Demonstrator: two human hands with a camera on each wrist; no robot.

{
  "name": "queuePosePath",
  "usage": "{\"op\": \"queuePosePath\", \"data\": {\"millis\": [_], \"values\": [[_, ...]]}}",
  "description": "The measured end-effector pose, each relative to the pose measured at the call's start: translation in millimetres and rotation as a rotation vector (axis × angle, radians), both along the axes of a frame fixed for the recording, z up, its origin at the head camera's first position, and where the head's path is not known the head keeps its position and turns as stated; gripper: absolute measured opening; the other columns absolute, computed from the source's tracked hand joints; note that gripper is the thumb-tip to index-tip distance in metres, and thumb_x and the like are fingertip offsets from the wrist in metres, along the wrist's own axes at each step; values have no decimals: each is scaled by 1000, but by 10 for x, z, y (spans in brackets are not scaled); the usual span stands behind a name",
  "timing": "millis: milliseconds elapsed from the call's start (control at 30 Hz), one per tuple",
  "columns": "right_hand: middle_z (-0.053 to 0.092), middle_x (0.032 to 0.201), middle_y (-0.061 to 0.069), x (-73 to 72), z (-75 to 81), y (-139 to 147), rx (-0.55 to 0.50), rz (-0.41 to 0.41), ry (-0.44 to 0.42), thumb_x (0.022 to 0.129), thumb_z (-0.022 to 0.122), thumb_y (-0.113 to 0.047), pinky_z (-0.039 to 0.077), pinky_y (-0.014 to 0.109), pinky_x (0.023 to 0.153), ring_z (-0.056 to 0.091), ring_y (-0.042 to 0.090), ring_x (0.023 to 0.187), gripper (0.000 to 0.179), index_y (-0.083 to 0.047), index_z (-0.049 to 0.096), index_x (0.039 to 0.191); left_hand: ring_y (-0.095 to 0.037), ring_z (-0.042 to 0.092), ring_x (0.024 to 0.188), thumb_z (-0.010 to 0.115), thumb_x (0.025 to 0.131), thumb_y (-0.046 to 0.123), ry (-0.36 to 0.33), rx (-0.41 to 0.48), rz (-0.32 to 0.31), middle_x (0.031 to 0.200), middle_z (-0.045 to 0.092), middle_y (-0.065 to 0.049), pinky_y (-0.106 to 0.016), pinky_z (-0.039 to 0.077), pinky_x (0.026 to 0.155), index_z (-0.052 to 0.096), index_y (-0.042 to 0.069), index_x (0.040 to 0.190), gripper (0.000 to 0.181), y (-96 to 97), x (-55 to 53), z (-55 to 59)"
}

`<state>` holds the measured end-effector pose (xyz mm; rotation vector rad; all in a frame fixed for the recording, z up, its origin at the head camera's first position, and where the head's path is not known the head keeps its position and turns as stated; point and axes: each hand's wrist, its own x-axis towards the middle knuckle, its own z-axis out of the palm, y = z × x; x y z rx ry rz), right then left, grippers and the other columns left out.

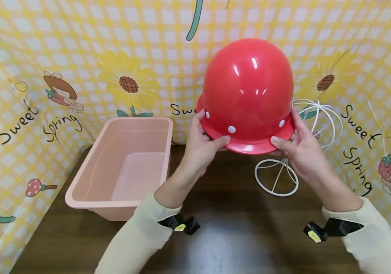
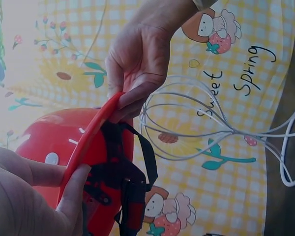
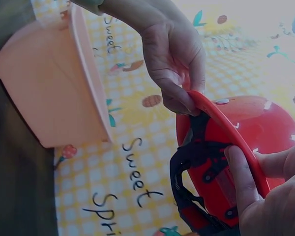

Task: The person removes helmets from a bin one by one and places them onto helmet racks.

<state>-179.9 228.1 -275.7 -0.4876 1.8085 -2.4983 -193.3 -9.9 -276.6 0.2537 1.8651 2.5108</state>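
A glossy red hard hat with white round studs is held up above the table, dome upward. My left hand pinches its brim on the left, thumb on the outer side. On the right side of the brim, my right hand grips in the same way. Both wrist views show the underside, where a black inner harness and a dangling strap are visible. Behind my right hand stands a white wire stand with a round base and a cage-like top, partly hidden by hand and hat.
A pink plastic tub, open at the top, stands on the left of the dark wooden table. Yellow checked cloth with flowers and lettering hangs at the back and both sides.
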Motion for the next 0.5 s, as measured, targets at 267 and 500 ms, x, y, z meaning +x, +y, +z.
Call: {"op": "queuePosePath", "data": {"millis": [267, 500], "values": [[27, 157, 11, 24, 122, 239, -31, -40, 33, 95, 55, 17, 61, 30, 73, 70, 18, 105, 93, -25, 12, 165, -30, 60, 121, 69, 86, -15, 28, 23, -45, 146, 44, -11, -45, 61, 83, 20, 14, 159, 92, 249, -65, 117], [22, 160, 12, 25, 135, 442, -92, -46, 81, 94, 52, 20, 61, 33, 75, 66, 20, 114, 91, -24, 15, 165, -25, 57, 123, 68, 86, -16, 52, 29, -87, 143, 46, -7, -46, 59, 86, 22, 13, 158, 90, 453, -134, 167]]}}
